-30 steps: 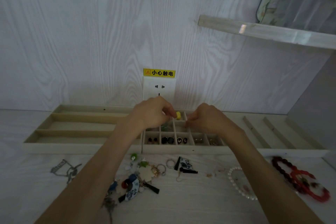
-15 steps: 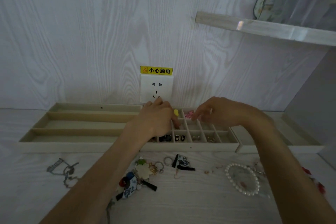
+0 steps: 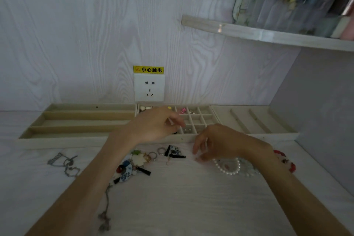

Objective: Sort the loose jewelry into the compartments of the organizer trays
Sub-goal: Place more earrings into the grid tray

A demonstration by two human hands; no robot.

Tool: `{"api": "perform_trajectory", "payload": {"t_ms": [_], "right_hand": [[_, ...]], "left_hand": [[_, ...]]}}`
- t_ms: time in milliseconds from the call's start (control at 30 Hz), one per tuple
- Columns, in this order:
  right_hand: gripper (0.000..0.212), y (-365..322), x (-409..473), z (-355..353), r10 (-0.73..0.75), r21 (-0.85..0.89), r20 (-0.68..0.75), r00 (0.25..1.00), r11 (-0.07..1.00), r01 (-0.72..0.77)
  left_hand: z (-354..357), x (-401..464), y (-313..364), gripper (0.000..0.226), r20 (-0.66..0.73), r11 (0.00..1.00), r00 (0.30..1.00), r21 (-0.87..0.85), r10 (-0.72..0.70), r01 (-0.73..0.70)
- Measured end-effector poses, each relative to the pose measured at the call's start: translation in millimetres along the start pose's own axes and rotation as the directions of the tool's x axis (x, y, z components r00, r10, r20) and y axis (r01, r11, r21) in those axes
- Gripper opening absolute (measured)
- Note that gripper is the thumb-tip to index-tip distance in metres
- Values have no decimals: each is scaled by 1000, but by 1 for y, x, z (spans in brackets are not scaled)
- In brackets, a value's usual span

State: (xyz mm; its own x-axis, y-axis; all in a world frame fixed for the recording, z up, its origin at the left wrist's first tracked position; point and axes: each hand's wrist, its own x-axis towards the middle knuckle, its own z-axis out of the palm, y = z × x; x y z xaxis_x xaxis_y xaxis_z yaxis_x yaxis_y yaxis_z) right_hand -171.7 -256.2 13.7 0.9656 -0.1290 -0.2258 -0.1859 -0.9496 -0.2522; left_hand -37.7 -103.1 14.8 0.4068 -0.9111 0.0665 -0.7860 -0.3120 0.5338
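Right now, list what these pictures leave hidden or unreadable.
All from the head view:
- Left hand: whether its fingers hold anything, blurred.
- Front compartments of the middle tray: hidden by both hands.
- Right hand: whether its fingers pinch something off the table, too small.
- Pearl bracelet and red bracelet: partly covered by the right forearm.
- Bottles on the shelf: cut off by the frame edge.

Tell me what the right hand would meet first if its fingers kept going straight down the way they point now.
Most likely the bare tabletop: the right hand points its fingers down just left of the pearl bracelet. Depth is unclear, so a bead could come first.
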Motion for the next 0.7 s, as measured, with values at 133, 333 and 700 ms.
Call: {"api": "perform_trajectory", "payload": {"t_ms": [133, 333, 700], "right_hand": [[13, -3, 2, 5, -21, -53, -71, 997, 998, 17], [8, -8, 4, 6, -19, 36, -45, 999, 999, 21], [10, -27, 20, -63, -118, 322, -203, 972, 929, 180]], "left_hand": [[7, -16, -3, 25, 16, 993, 1000, -116, 8, -6], [-12, -24, -8, 27, -10, 987, 1000, -161, -18, 16], [-57, -6, -13, 44, 196, 948, 980, -310, -14, 75]]}}
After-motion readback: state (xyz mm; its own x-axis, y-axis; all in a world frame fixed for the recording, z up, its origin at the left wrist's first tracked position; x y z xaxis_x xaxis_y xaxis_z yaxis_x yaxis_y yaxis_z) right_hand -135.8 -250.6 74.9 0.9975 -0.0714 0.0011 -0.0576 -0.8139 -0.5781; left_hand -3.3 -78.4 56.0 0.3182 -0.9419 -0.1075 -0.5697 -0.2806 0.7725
